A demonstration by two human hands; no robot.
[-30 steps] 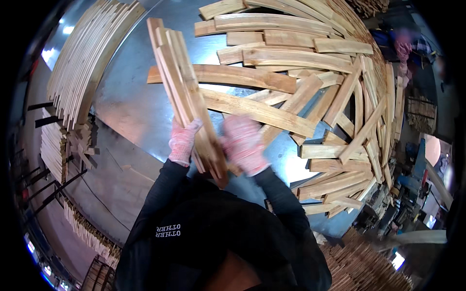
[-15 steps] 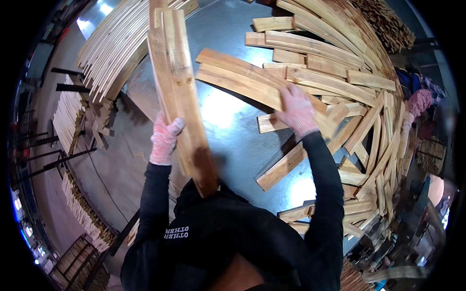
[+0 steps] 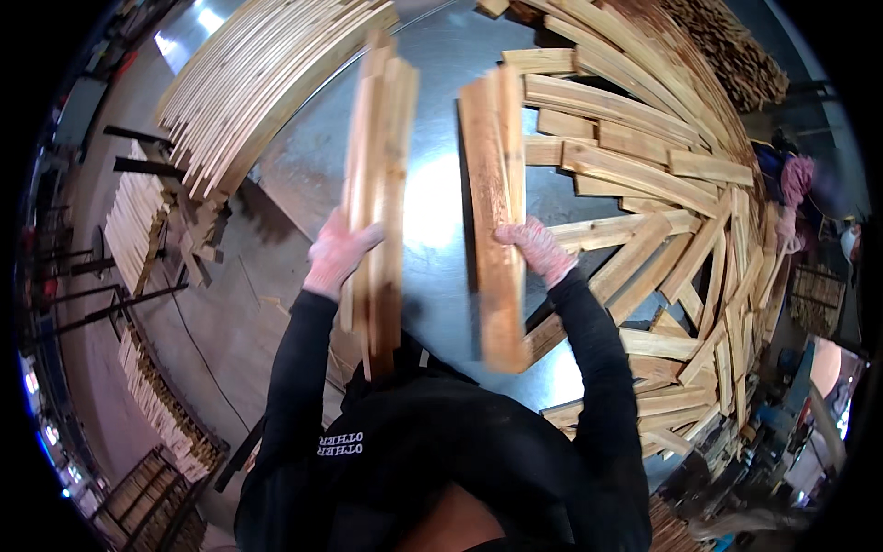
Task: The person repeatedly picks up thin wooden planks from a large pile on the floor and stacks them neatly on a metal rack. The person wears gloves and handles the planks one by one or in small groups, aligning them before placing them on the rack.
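My left hand (image 3: 340, 255), in a pale red-and-white knit glove, grips several wooden boards (image 3: 388, 175) stood lengthwise in front of me, thumb across their near side. Facing them across a narrow gap, a second group of boards (image 3: 485, 175) is clasped by my gloved right hand (image 3: 541, 250), its thumb over the wide face. Both groups run roughly parallel, pointing away from me above the shiny metal table (image 3: 432, 230). Motion smears the boards slightly, so how many lie in each hand is hard to tell.
Loose boards (image 3: 635, 184) lie heaped at various angles across the table's right side. At the far left stands a neat stack of long strips (image 3: 267, 87). More stacked wood (image 3: 138, 221) rests on dark racks at left. A person (image 3: 796, 179) in a pink covering is beyond the heap.
My right hand has lifted boards off the table and swung them upright, parallel to the left group. The left-hand boards have shifted right.
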